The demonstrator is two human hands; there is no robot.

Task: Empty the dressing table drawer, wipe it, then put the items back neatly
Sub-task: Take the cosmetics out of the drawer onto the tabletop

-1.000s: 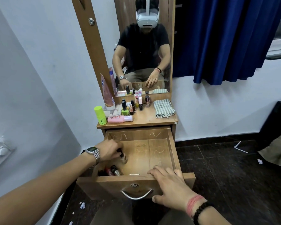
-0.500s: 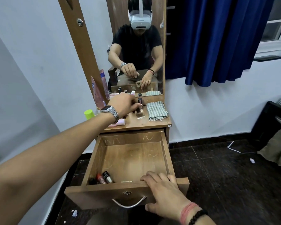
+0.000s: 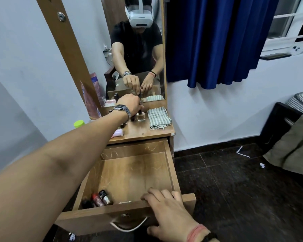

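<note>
The drawer (image 3: 133, 173) is pulled well out of the dressing table, its wooden floor mostly bare; three small bottles (image 3: 99, 199) lie side by side in the near left corner, tucked against the front panel; a thin pale strip lies just right of them by the front wall. The right hand (image 3: 166, 213) is spread flat over the drawer's front edge, fingers (image 3: 157, 193) hooked over the rim into the drawer, holding nothing but the wood; the metal handle (image 3: 129, 226) curves just left of it. The left hand (image 3: 131, 105) reaches far over the drawer to the bench (image 3: 143, 131), a wristwatch (image 3: 122, 109) on its wrist; its fingertips are pinched down on the dark cap of a small clear bottle (image 3: 141, 117) standing upright on the bench top, other little bottles crowded just left of it and partly hidden by the wrist. A folded checked cloth (image 3: 158, 117) lies just right of that bottle, near the mirror (image 3: 138, 58); a pink tube (image 3: 118, 133) lies under the forearm; a green cap (image 3: 79, 123) peeks out at the bench's left end; a pink tube leans upright against the mirror frame.
</note>
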